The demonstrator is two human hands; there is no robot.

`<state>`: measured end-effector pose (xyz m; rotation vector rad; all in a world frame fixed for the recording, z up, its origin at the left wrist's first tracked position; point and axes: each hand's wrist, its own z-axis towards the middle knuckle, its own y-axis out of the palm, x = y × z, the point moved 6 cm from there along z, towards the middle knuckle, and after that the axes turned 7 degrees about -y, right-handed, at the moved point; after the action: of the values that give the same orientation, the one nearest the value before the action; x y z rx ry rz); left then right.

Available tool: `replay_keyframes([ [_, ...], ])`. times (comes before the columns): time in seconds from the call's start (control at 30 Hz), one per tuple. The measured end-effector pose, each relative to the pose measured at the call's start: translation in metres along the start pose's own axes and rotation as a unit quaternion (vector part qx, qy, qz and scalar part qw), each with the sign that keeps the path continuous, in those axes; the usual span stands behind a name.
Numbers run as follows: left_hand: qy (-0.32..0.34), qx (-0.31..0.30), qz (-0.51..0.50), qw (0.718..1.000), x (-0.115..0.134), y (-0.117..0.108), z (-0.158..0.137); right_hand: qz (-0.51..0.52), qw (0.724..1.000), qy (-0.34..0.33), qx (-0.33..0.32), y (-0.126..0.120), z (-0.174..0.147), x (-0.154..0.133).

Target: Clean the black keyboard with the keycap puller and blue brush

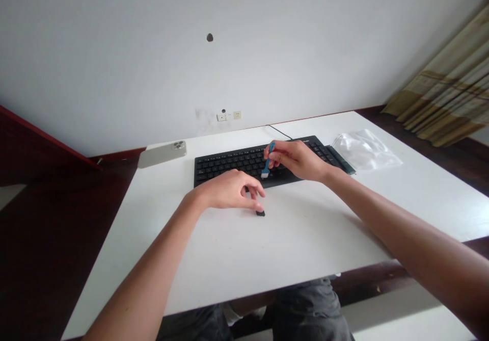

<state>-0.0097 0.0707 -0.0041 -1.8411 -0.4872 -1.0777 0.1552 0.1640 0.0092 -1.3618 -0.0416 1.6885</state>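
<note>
Blue handle, the brush (pixel 266 167) pinched in the right hand (pixel 296 160), head down over the front of the keyboard (pixel 244 160); probably light, stiff, best gripped mid-handle; the left hand (pixel 234 190) hangs loosely parted, thumb at a black piece (pixel 261 213) on the table (pixel 305 234).

The brush (pixel 266 167) is blue and white, the keyboard (pixel 239 160) black, the table (pixel 290 244) white.
</note>
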Motion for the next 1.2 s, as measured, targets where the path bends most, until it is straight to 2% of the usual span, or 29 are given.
replay_keyframes([
  [0.07, -0.015, 0.071, 0.011, 0.997, -0.004, -0.013, 0.001, 0.008, 1.0, 0.0, 0.008, -0.001, 0.001, 0.001],
  [0.13, -0.039, 0.187, 0.046, 0.98, -0.013, -0.033, 0.0, 0.015, 1.0, -0.01, -0.007, 0.001, 0.002, 0.001],
  [0.23, -0.064, 0.375, 0.126, 0.916, -0.031, -0.062, -0.008, 0.028, 0.999, -0.016, -0.026, 0.004, 0.002, 0.001],
  [0.27, -0.066, 0.409, 0.152, 0.897, -0.037, -0.068, -0.009, 0.031, 0.999, -0.015, -0.023, 0.004, 0.002, 0.001],
  [0.33, -0.061, 0.442, 0.178, 0.877, -0.051, -0.076, -0.01, 0.03, 0.999, -0.016, -0.016, 0.004, 0.002, 0.001],
  [0.47, -0.073, 0.45, 0.182, 0.871, -0.07, -0.081, -0.007, 0.038, 0.999, -0.02, -0.031, 0.004, 0.002, 0.001],
  [0.6, -0.1, 0.435, 0.171, 0.878, -0.075, -0.083, -0.006, 0.038, 0.999, -0.021, -0.023, 0.003, 0.001, 0.001],
  [0.77, -0.148, 0.429, 0.097, 0.886, -0.088, -0.094, -0.009, 0.04, 0.998, -0.033, -0.028, 0.006, 0.002, 0.001],
  [0.97, -0.123, 0.443, -0.011, 0.888, -0.11, -0.103, -0.009, 0.009, 0.999, -0.037, -0.038, 0.004, 0.0, -0.003],
  [1.03, -0.124, 0.439, -0.029, 0.889, -0.115, -0.103, -0.007, -0.013, 0.999, -0.043, -0.03, 0.002, 0.0, -0.007],
  [1.2, -0.129, 0.435, -0.04, 0.89, -0.117, -0.103, -0.005, -0.031, 0.997, -0.047, -0.056, 0.008, 0.0, -0.014],
])
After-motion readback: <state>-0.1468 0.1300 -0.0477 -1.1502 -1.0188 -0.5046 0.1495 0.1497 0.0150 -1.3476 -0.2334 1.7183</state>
